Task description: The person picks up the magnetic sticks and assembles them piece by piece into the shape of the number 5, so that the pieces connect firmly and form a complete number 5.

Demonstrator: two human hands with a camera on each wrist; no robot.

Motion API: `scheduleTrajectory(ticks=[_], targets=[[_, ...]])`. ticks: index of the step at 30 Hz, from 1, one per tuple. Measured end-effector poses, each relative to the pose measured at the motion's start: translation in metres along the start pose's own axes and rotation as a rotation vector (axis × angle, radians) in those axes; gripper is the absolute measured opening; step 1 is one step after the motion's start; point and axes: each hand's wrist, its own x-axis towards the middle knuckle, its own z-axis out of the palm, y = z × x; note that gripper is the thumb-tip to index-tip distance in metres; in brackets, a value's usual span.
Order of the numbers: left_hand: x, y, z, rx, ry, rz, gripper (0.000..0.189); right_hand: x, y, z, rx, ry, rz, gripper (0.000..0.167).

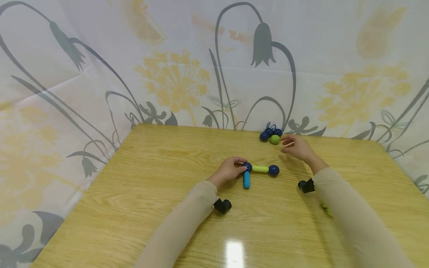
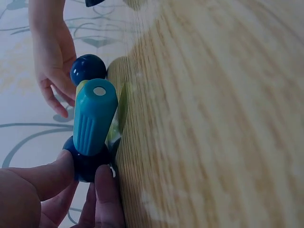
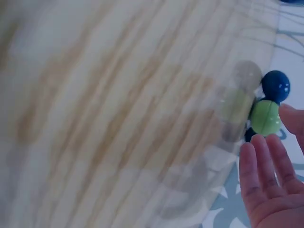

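We see our left hand [image 2: 52, 190] pinching a dark blue ball [image 2: 88, 164]. A teal rod [image 2: 94, 118] joins it above the wooden table [image 2: 213, 118].

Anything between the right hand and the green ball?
Nothing: in the right wrist view the right hand's fingertips sit just short of the green ball, with only bare table between.

A light wooden tabletop [image 1: 151, 193] with rounded corners. On it lie a cluster of dark blue balls [image 1: 270, 133] with one green ball [image 1: 275, 139] near the far edge, and a ball-and-rod piece [image 1: 259, 170] mid-table.
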Motion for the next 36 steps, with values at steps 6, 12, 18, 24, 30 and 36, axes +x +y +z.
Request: scheduleTrajectory(ticks=[6, 12, 18, 24, 30, 36], targets=[[-0.001, 0.001, 0.002, -0.011, -0.003, -0.005, 0.029, 0.006, 0.005, 0.002, 0.01, -0.025, 0.023, 0.054], [-0.002, 0.002, 0.005, 0.007, -0.005, 0.002, 0.03, 0.011, 0.01, 0.004, -0.022, -0.04, 0.022, 0.057], [0.002, 0.0, 0.006, 0.019, -0.005, -0.002, 0.029, 0.01, 0.006, 0.003, 0.007, -0.042, 0.05, 0.049], [0.009, -0.009, 0.006, 0.027, -0.006, 0.017, 0.028, 0.01, 0.005, 0.004, -0.065, -0.065, -0.011, 0.04], [-0.001, 0.002, 0.003, 0.008, 0.001, -0.005, 0.03, 0.005, 0.004, 0.006, -0.051, -0.084, -0.053, 0.04], [-0.001, 0.0, 0.001, 0.016, -0.002, 0.007, 0.031, 0.002, 0.003, 0.007, -0.054, -0.146, -0.105, 0.043]])
